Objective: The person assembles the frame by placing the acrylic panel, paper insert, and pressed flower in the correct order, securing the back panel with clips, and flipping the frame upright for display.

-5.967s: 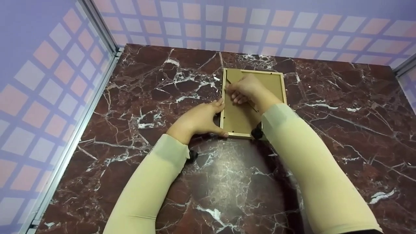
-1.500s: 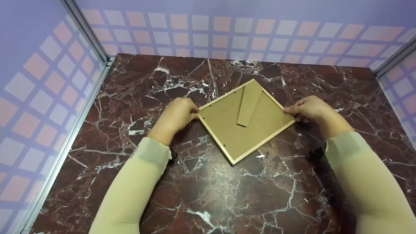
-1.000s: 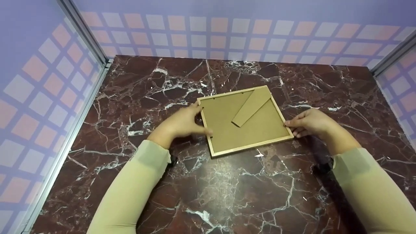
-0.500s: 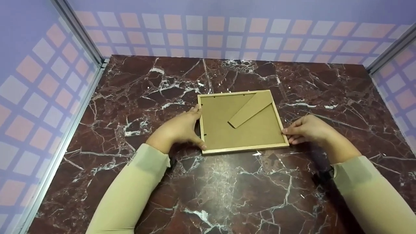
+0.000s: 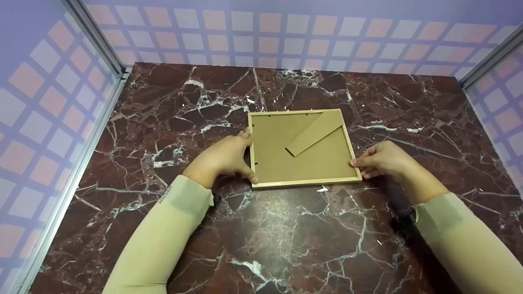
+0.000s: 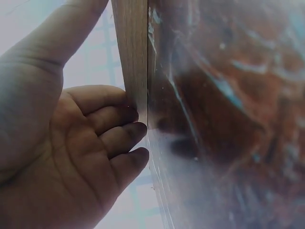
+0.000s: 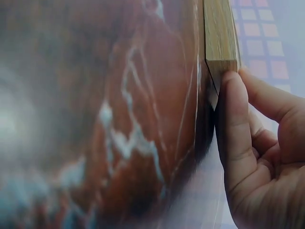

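Observation:
A wooden picture frame (image 5: pixel 302 184) lies back side up on the marble-patterned table, its long sides running left to right. Its brown backboard (image 5: pixel 273 139) carries a flat stand flap (image 5: pixel 314 132) slanting from the upper right corner. Several small dark tabs show along the inner edges. My left hand (image 5: pixel 222 159) touches the left side, thumb at the near corner and fingers spread farther up; in the left wrist view its fingertips (image 6: pixel 138 155) rest against the frame's wooden edge. Near the front right corner, my right hand (image 5: pixel 382 161) pinches the right side between thumb and fingers.
The dark red marble-patterned table (image 5: pixel 306 245) has small white bits (image 5: pixel 322 189) scattered on it. A checkered wall panel (image 5: pixel 269 36) closes off the back. More panels stand at left and right, joined by metal posts (image 5: pixel 96 38).
Six seconds ago the frame stood lengthwise and my right hand held a thin dark tool over it. Both hands have since turned the frame clockwise to lie sideways. The tool is no longer in view.

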A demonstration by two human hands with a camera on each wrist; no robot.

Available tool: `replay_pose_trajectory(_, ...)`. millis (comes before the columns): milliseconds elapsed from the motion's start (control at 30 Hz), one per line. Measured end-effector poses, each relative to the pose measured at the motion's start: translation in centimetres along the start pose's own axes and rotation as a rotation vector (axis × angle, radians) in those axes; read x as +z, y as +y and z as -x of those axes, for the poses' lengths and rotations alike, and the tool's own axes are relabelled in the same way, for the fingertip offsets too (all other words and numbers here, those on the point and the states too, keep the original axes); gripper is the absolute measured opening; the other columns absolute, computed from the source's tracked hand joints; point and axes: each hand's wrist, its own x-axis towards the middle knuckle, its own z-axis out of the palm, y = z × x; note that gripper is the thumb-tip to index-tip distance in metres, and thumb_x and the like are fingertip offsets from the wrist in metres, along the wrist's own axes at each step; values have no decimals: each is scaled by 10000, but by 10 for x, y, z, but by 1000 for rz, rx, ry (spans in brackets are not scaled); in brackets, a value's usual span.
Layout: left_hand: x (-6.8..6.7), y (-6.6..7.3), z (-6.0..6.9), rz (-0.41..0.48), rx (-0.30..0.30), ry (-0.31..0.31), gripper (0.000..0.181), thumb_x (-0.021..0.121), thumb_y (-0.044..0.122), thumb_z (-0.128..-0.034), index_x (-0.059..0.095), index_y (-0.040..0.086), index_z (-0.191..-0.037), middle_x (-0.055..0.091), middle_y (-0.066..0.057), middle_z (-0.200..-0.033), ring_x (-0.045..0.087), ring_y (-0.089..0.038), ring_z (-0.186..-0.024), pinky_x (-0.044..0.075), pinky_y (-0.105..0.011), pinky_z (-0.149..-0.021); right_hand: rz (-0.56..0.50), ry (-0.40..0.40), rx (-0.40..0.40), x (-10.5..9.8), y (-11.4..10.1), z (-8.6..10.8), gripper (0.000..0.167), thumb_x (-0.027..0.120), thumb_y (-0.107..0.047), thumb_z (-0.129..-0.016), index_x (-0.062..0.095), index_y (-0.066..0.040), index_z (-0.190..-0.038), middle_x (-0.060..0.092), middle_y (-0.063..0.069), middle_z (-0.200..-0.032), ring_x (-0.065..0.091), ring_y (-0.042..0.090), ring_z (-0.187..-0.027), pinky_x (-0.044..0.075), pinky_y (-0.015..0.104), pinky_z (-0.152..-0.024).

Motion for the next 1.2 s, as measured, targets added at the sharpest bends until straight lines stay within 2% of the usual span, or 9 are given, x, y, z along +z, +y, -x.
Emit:
replay_pose_trajectory(167, -1, 1, 1, -8, 1, 4, 1352, 1085, 446, -714, 341, 71, -1778, 144, -201, -1895, 281, -422, -1741, 283, -508, -1450, 114, 51, -31, 8, -5, 3, 254, 867, -132, -992, 777, 104, -1022, 749, -40, -709, 715, 77, -617, 701, 269, -645)
replay_pose_trajectory(300, -2, 2, 2, -13, -2, 1, 1335, 1083, 449, -717, 356, 72, -1771, 142, -201, -1896, 273, -419, -1744, 280, -512, -1451, 209, 78, -66, 14, -10, 6, 278, 872, -146, -986, 773, 114, -980, 748, -35, -681, 722, 82, -606, 694, 270, -616)
replay_pose_trajectory(433, -3, 2, 4, -8, -9, 0, 1348, 1082, 457, -713, 346, 71, -1775, 131, -194, -1899, 253, -408, -1752, 260, -505, -1458, 257, 82, -90, 15, -13, 7, 278, 858, -147, -1003, 772, 110, -937, 742, -36, -664, 719, 84, -604, 690, 261, -607)
replay_pose_trajectory(633, -2, 1, 4, -9, -6, -1, 1382, 1078, 456, -721, 296, 68, -1791, 109, -186, -1904, 237, -406, -1756, 244, -499, -1463, 249, 52, -77, 11, -13, 6, 286, 847, -168, -1025, 774, 97, -948, 750, -34, -683, 732, 86, -625, 695, 264, -627)
replay_pose_trajectory(900, 0, 3, 2, -1, -7, 0, 1378, 1077, 464, -715, 306, 81, -1791, 132, -191, -1899, 281, -410, -1742, 265, -501, -1456, 165, 18, -22, 7, -6, 8, 272, 792, -161, -1056, 798, 111, -1063, 770, -47, -778, 753, 108, -696, 718, 275, -713)
replay_pose_trajectory(1200, -2, 2, 4, 15, -18, -4, 1396, 1078, 450, -715, 277, 91, -1800, 115, -177, -1903, 255, -395, -1754, 238, -496, -1464, 174, 51, -35, 14, -12, 10, 200, 806, -121, -991, 797, 75, -951, 757, -47, -680, 733, 92, -645, 702, 259, -657)
